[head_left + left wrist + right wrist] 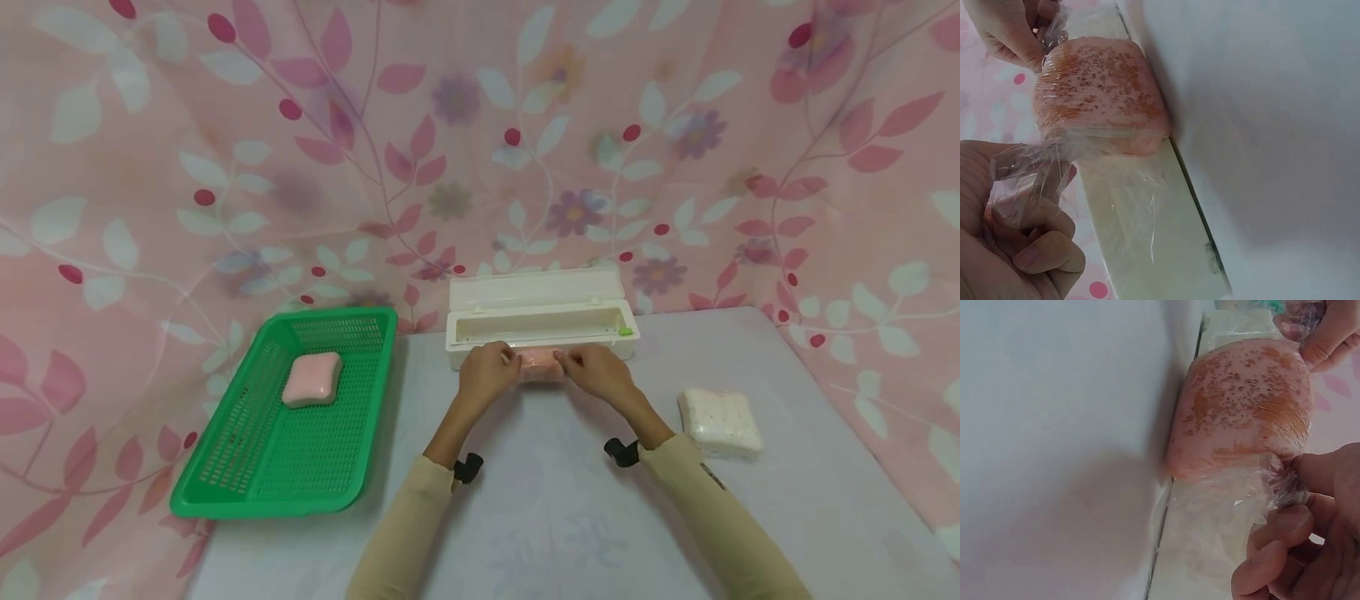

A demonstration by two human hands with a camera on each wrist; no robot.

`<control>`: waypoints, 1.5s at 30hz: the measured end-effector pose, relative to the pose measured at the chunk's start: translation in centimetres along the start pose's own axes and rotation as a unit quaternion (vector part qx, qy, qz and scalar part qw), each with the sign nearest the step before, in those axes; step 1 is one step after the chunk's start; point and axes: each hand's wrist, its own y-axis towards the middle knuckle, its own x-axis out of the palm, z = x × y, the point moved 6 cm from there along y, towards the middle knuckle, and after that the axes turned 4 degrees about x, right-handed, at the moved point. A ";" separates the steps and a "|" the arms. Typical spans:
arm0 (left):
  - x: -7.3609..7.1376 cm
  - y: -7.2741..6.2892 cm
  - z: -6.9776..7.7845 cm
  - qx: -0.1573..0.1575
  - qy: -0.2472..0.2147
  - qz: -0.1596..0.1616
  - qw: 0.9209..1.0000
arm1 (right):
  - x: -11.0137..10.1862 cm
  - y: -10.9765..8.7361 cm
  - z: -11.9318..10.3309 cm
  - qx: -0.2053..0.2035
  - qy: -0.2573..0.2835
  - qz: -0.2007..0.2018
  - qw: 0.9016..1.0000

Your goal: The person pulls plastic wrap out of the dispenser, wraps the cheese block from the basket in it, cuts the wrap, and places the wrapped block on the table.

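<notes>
Pinching plastic film (1025, 165) in left hand (486, 372) and right hand (602, 372), at 2 opposite ends of pink block (540, 367); held between them, seemingly longer from hand to hand, neither clearly nearer; just in front of white box (453, 343); well apart from green basket (262, 506) on the left, with 1 pink bar (312, 379) inside, and from white packet (722, 422) on the right.

Long tan sleeves (406, 529) — a small dark mark (712, 476) on the right one — and black wrist cameras (469, 468).
</notes>
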 end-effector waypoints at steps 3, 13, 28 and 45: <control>-0.1 0.6 -0.4 -0.009 0.000 0.017 1.000 | -0.2 0.4 0.1 0.006 0.010 0.009 1.000; 0.1 1.6 -0.6 0.027 0.031 0.048 0.998 | -0.5 1.4 0.4 0.035 0.026 0.023 0.999; 0.9 -1.2 3.0 0.256 0.195 0.113 0.940 | -0.5 0.9 1.2 0.052 0.039 0.019 0.998; 1.4 -0.8 2.5 0.233 0.202 0.096 0.946 | -1.9 0.2 1.0 0.042 0.009 0.039 0.998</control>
